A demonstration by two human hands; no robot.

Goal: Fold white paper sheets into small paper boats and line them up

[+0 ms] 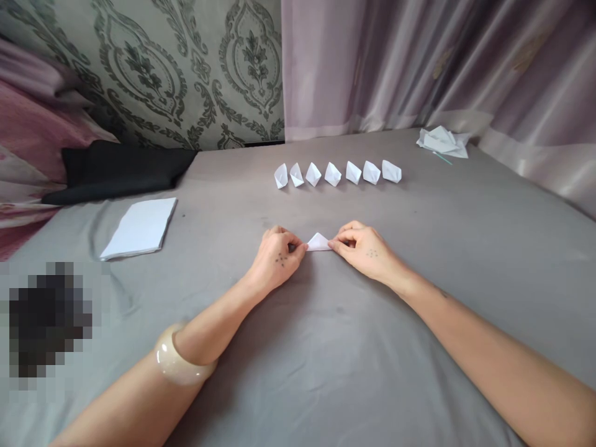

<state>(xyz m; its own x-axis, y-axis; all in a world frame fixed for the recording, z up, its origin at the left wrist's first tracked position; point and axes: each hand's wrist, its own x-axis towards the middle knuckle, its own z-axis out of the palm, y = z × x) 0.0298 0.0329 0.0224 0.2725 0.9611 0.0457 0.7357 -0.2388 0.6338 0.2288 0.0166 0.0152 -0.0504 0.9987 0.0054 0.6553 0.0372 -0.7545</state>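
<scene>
A small white folded paper (319, 242) with a pointed top is held between my two hands, just over the grey sheet. My left hand (280, 253) pinches its left corner between thumb and fingers. At the opposite corner, the thumb and fingers of my right hand (365, 249) are closed on the paper. Beyond my hands, several small white folded paper boats (333, 174) stand in a row across the sheet.
A stack of white paper (139, 228) lies at left, with a black cloth (121, 171) behind it. Crumpled white paper (442, 141) and a thin bluish stick (442, 158) lie at the far right. Curtains (395, 62) and a patterned wall (186, 68) bound the back.
</scene>
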